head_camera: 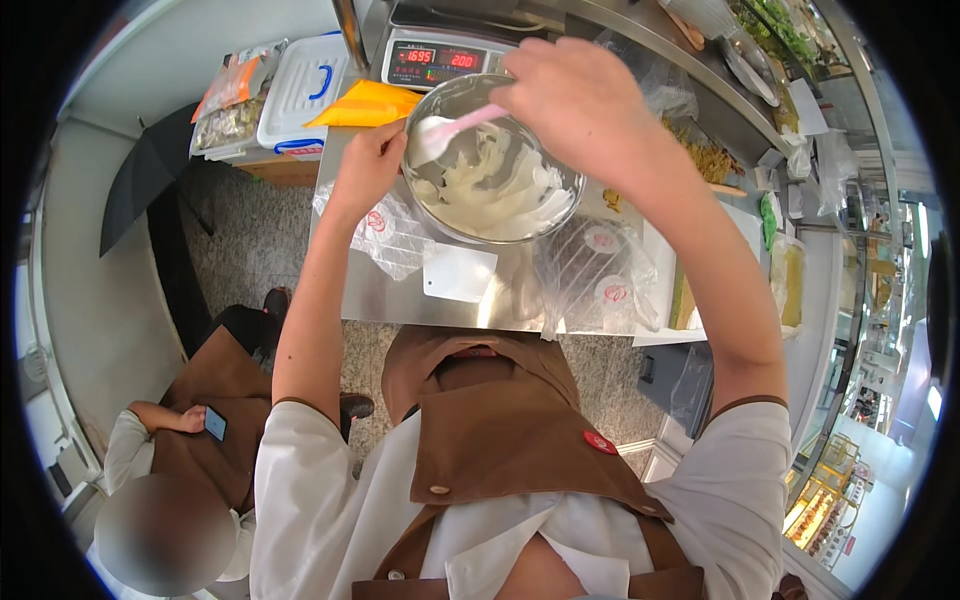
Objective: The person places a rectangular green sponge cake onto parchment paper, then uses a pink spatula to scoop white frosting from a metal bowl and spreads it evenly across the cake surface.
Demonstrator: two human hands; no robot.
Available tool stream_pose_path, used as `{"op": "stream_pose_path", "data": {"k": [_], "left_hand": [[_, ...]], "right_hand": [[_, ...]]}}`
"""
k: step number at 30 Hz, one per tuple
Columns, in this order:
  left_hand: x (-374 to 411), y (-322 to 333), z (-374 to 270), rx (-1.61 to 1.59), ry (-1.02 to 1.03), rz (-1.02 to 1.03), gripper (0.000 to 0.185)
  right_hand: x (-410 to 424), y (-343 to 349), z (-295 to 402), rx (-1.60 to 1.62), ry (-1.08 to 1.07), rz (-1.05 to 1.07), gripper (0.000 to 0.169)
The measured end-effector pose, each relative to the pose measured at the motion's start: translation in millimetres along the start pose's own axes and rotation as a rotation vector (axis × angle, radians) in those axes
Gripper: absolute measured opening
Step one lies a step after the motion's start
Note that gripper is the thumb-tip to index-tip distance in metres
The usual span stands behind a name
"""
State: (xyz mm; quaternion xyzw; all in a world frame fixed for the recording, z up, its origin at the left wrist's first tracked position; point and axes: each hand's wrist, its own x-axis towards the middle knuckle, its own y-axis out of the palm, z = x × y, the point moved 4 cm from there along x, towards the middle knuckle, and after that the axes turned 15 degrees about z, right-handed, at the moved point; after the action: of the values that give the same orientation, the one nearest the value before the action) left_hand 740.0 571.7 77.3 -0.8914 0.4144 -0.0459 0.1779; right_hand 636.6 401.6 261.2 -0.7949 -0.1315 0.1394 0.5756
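Note:
A metal mixing bowl (491,241) stands tilted on the steel worktop, with pale cream (517,191) smeared over its bottom and sides. My left hand (369,169) grips the bowl's left rim, thumb at the edge. Above the far right rim, my right hand (574,105) holds the pink handle of a spatula (469,120); its white blade, with cream on it, is inside the bowl at the left. A digital scale (409,73) with lit red digits is just behind the bowl. An orange-yellow piping or packing bag (365,105) lies to the left of the scale.
Clear plastic bags (397,240) and a white card (459,274) lie before the bowl; a wrapped dark item (600,262) sits at right. A lidded white box (304,90) stands at left. A seated co-worker (217,405) holds a phone at lower left, near a dark umbrella (154,172).

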Motion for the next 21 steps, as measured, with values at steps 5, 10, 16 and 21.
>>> {"op": "stream_pose_path", "data": {"k": [5, 10, 16, 21], "left_hand": [[3.2, 4.4, -4.3, 0.006, -0.079, 0.028, 0.029], [4.7, 8.0, -12.1, -0.025, -0.119, 0.032, 0.03], [-7.0, 2.2, -6.6, -0.044, -0.214, 0.014, 0.033], [2.1, 13.0, -13.3, -0.08, -0.215, 0.002, 0.034]], "right_hand": [[24.6, 71.9, 39.0, 0.059, -0.098, 0.155, 0.007], [18.6, 85.4, 19.8, 0.04, -0.122, 0.204, 0.004], [8.0, 2.7, -22.3, 0.216, -0.201, 0.036, 0.007], [17.7, 108.3, 18.4, 0.062, -0.296, 0.229, 0.005]]}}
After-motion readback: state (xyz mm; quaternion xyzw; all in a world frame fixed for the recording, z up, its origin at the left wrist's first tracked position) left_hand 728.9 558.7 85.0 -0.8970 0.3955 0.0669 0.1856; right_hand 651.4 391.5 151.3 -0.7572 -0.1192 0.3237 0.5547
